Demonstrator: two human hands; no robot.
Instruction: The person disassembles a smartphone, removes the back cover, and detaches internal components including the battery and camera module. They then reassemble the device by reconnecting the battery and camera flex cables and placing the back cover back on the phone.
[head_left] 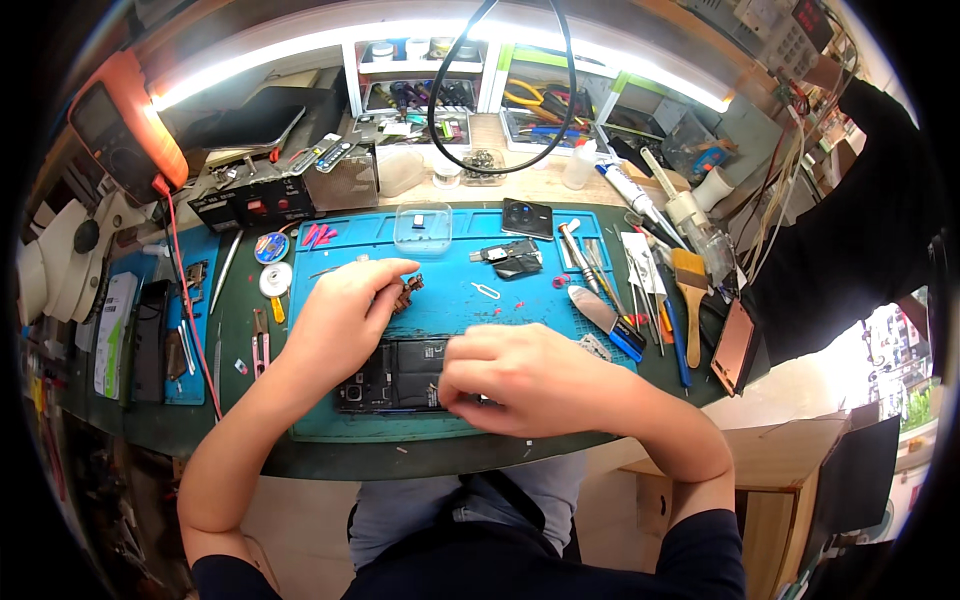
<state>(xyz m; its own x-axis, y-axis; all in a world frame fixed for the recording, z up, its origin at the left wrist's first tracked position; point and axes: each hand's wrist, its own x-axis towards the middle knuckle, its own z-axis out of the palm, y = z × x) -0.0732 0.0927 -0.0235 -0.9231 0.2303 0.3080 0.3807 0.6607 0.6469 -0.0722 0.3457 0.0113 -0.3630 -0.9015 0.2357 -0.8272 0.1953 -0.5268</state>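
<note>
An opened phone [412, 372] lies lengthwise on the blue repair mat [455, 320], its dark inner parts and battery exposed. Above its left end, my left hand [340, 315] pinches a small brown, ribbon-like part [408, 294] between thumb and fingers. My right hand [520, 382] hovers over the phone's right end and hides it. Its fingers are curled together; a tiny bright spot shows at their tips, but what they hold is hidden. A SIM eject pin [486, 291] lies on the mat beyond the hands.
Behind the hands stand a clear plastic box [422, 228] and a black phone back cover [527, 218]. Tweezers, a brush [691, 285] and a blue-handled blade [605, 318] lie on the right. An orange multimeter [125, 125] leans at left. A black cable loop [430, 110] hangs overhead.
</note>
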